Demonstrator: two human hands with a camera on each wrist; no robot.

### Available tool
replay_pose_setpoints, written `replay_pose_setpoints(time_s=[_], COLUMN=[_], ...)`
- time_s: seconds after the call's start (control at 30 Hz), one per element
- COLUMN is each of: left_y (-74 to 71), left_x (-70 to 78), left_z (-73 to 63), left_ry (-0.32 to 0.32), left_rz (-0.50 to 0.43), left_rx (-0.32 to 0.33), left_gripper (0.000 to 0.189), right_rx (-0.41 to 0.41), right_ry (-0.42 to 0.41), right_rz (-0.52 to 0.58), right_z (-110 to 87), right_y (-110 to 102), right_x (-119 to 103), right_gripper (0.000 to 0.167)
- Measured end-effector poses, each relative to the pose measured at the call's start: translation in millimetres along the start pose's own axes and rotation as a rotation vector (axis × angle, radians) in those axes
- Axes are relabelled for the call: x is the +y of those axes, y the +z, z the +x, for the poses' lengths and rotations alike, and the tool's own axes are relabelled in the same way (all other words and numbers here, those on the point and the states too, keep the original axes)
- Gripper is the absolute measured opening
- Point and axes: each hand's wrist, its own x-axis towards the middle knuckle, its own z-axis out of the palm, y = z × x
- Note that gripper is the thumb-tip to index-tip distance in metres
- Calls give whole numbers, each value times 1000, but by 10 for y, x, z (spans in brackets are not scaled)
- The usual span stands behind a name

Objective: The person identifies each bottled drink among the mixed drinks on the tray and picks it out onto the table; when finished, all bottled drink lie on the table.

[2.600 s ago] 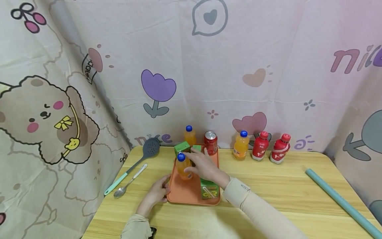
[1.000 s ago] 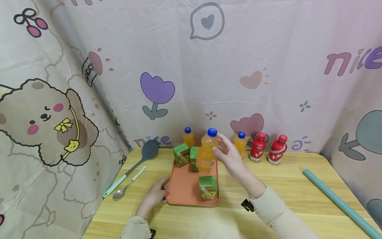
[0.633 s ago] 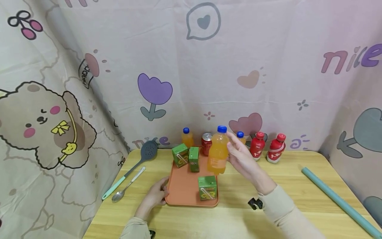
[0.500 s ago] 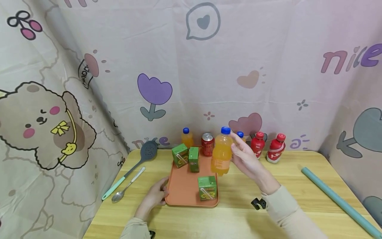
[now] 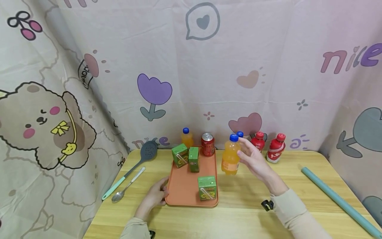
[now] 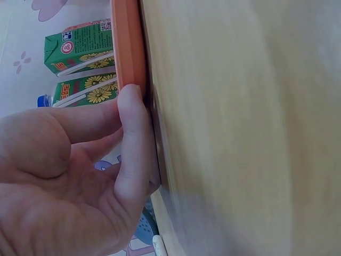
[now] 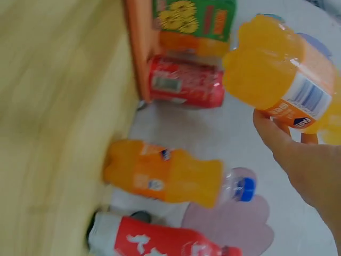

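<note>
Orange drink bottle [image 5: 230, 158] moved right past the tray [image 5: 185, 189], cap up, long axis basically vertical; right hand [image 5: 255, 162] fingers wrapped round it, left hand [image 5: 156, 194] fingers gripping tray edge.

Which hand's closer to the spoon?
Left. The left hand is just right of the spoon, holding the tray edge; the right hand is beyond the tray's other side, holding a drink bottle.

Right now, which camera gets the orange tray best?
Head: most of the orange tray shows from above, floor and rim, though three green drink cartons cover parts. Left wrist shows only a strip of its outer side at the left hand; right wrist, only a blurred strip of its edge.
</note>
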Motion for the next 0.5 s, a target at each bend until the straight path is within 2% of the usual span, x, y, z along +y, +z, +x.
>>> replay_pose_setpoints(time_s=[0.17, 0.23, 0.5], left_y=[-2, -4, 0], left_x=[-7, -6, -2], left_z=[2, -1, -11], left_ry=[-11, -14, -3], left_rz=[9, 9, 11], left_rx=[2, 3, 2], left_gripper=[68, 68, 66], right_rx=[106, 144, 214], right_ry=[15, 12, -15], right_rz=[-252, -321, -415], right_z=[11, 19, 28], right_y=[-58, -63, -95], right_x=[149, 199, 391], right_gripper=[55, 58, 58])
